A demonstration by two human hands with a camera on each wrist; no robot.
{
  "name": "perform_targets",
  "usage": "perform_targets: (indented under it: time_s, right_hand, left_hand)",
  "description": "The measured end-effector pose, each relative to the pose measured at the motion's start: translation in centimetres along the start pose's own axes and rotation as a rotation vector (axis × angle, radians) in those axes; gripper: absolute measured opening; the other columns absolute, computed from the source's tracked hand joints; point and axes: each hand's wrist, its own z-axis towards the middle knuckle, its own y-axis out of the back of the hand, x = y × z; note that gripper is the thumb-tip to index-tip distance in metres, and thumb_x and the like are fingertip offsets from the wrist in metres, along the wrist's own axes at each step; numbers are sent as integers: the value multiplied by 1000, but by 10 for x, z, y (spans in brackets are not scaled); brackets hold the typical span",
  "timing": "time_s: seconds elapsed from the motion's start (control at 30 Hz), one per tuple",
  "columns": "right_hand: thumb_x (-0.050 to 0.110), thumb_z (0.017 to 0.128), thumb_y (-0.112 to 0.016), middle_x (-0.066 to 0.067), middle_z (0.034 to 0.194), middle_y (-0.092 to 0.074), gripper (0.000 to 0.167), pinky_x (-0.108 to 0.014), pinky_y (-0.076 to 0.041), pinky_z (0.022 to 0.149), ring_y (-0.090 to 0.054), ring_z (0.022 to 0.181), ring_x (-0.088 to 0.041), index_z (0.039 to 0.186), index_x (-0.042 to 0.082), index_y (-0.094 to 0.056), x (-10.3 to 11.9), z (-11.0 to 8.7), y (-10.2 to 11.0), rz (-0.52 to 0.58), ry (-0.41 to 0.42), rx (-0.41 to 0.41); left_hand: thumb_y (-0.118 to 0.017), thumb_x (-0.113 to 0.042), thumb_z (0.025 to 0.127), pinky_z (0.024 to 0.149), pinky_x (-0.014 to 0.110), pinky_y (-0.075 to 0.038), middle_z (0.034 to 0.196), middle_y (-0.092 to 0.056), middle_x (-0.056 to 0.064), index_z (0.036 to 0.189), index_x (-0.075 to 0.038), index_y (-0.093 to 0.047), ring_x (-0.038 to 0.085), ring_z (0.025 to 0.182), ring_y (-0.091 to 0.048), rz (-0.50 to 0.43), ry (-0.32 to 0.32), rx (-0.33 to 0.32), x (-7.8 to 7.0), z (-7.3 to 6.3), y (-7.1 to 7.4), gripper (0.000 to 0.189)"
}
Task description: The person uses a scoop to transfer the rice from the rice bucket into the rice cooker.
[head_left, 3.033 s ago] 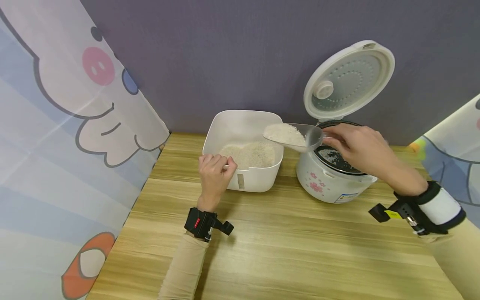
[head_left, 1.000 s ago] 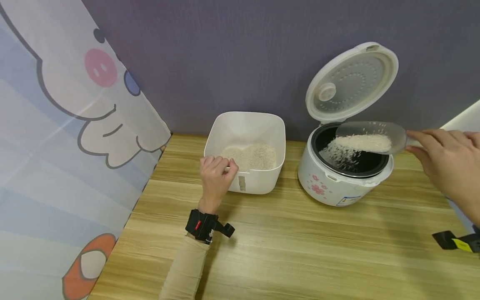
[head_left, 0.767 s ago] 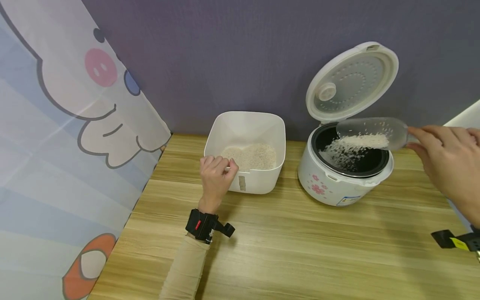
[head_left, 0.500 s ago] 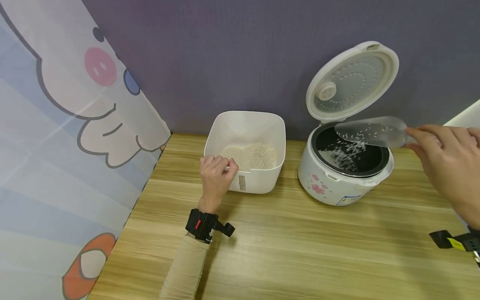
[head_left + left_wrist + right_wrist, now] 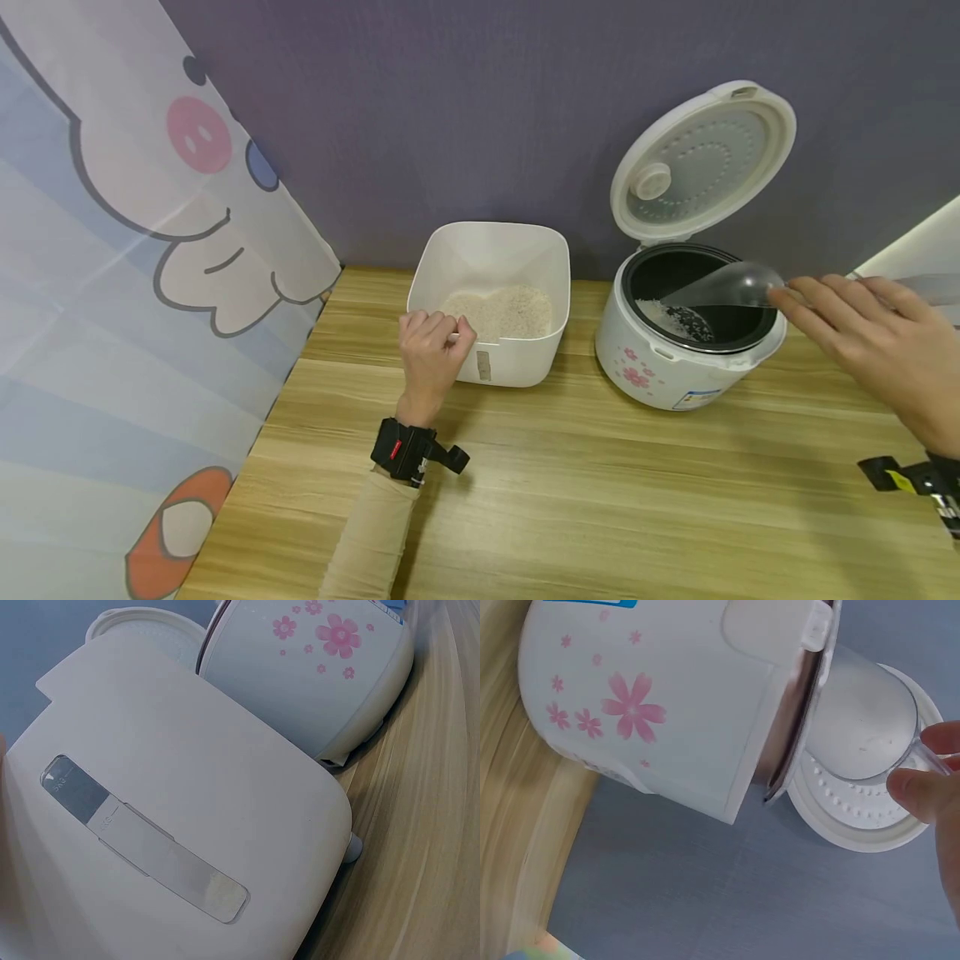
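In the head view my left hand (image 5: 435,350) grips the front rim of a white rice bin (image 5: 525,362) with curled fingers. Raw rice (image 5: 510,312) covers part of the bin's floor. At the right, my right hand (image 5: 877,342) holds a clear plastic scoop (image 5: 723,287) by its handle. The scoop tips down into the black inner pot (image 5: 667,262) of a white rice cooker (image 5: 637,375). White rice (image 5: 663,317) lies in the pot. From the right wrist view, thumb and fingers pinch the handle, and a few grains cling to the scoop (image 5: 862,727).
The cooker's lid (image 5: 705,162) stands raised against the grey wall (image 5: 375,108). A wooden table (image 5: 562,492) extends in front of bin and cooker. A cartoon-printed curtain (image 5: 97,333) hangs at the left. Something translucent (image 5: 933,289) shows past my right hand; its kind is unclear.
The right hand carried the rice-filled scoop from near the bin to the cooker and tipped it. Rice poured into the pot, and the scoop now tilts lower. My left hand stayed on the bin.
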Motion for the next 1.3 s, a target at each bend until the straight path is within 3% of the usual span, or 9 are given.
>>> perform_targets:
  time_s: [0.13, 0.37, 0.53, 0.67, 0.8, 0.93, 1.07, 1.2, 1.3]
  right_hand:
    - [-9, 103, -34, -25, 118, -63, 41, -55, -44, 79, -59, 97, -46, 136, 0, -57, -2, -2, 0, 26, 64, 38]
    - [-7, 101, -35, -26, 121, -62, 42, -56, -42, 81, -57, 99, -47, 136, -1, -57, 1, 0, 3, 58, 38, 43]
    - [-5, 101, -41, -22, 117, -66, 39, -57, -43, 81, -61, 95, -46, 132, 5, -62, 4, 4, 0, 10, -66, -32]
    - [5, 101, -51, -19, 107, -71, 27, -60, -44, 78, -64, 86, -45, 121, 6, -69, 7, 8, -7, -53, -181, -147]
    - [16, 101, -59, -20, 101, -73, 21, -63, -45, 83, -65, 81, -46, 113, 3, -72, 6, 8, -11, -74, -270, -194]
    - [24, 104, -57, -23, 101, -73, 30, -64, -44, 84, -64, 82, -49, 118, 2, -72, 4, 5, -9, -43, -334, -145]
    - [43, 107, -45, -28, 106, -70, 53, -65, -41, 74, -62, 88, -52, 126, -1, -69, 6, 3, -7, 33, -397, -47]
    - [57, 107, -33, -32, 106, -66, 75, -63, -41, 66, -60, 82, -52, 125, -7, -67, 12, 7, -6, 114, -432, 56]
    - [58, 107, -32, -32, 104, -66, 78, -59, -43, 60, -59, 70, -49, 122, -10, -67, 17, 15, -7, 154, -423, 79]
  left_hand:
    - [-70, 2, 75, 68, 41, -41, 48, -42, 2, 52, -8, -43, 23, 53, -39, 1, 1, -2, 0, 0, 0, 37]
    - [-68, 2, 75, 67, 40, -39, 48, -41, 2, 51, -8, -43, 22, 52, -37, 1, -16, -20, 1, 0, -1, 36]
    - [-70, 4, 72, 67, 41, -40, 48, -41, 2, 52, -8, -43, 22, 52, -37, 2, -11, -17, 1, -1, -1, 36]
    - [-70, 3, 73, 68, 41, -41, 48, -42, 2, 52, -8, -43, 23, 53, -38, 5, -4, -8, 0, 0, 0, 36]
    - [-69, 1, 75, 68, 41, -41, 48, -41, 2, 52, -8, -42, 23, 53, -38, 3, -9, -14, -1, 0, 0, 37]
    - [-66, -1, 78, 68, 41, -40, 48, -41, 2, 52, -8, -42, 24, 53, -37, 0, -14, -23, -1, 0, 0, 37]
    - [-64, -2, 80, 68, 41, -40, 47, -41, 2, 51, -8, -42, 24, 53, -37, -3, -12, -24, -1, 0, 0, 37]
    - [-65, -1, 79, 68, 41, -40, 47, -42, 2, 51, -8, -42, 24, 52, -37, -6, -11, -20, 0, -1, 0, 37]
    - [-65, -1, 80, 68, 41, -41, 47, -42, 3, 51, -8, -42, 24, 53, -37, -9, -9, -19, 0, -1, 0, 37]
